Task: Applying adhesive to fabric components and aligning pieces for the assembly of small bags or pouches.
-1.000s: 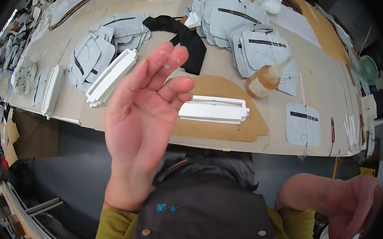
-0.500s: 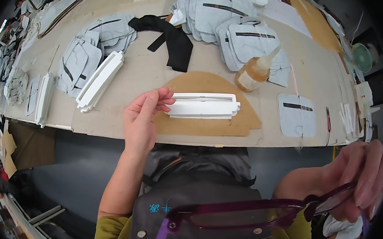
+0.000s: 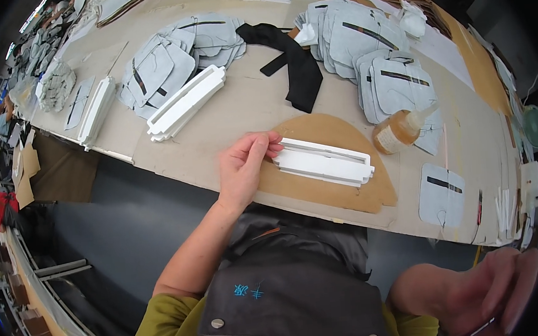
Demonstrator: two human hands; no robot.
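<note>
My left hand point(image 3: 244, 169) is closed in a pinch at the left end of a white slotted plastic frame point(image 3: 329, 166). Whatever may sit between those fingertips is too small to make out. Under the frame lies a rounded brown board point(image 3: 309, 199) at the table's front edge. My right hand point(image 3: 493, 292) is raised at the lower right, fingers curled round the glasses; only a thin dark bit of their rim point(image 3: 482, 328) shows beneath it. Right of the board stands a bottle of amber liquid point(image 3: 396, 133) with a pale pointed nozzle.
Stacks of light grey fabric pieces with black slits point(image 3: 166, 68) point(image 3: 360, 41) lie farther back, a black cloth strip point(image 3: 303, 77) between them. Two more white frames point(image 3: 188, 103) point(image 3: 97, 112) are at left. One grey piece point(image 3: 442, 195) and a thin red-handled tool point(image 3: 479, 208) lie at right.
The view has swung, so the table's contents sit farther right and lower. The purple glasses in my right hand have dropped almost wholly out of view. My left hand stays by the white frame.
</note>
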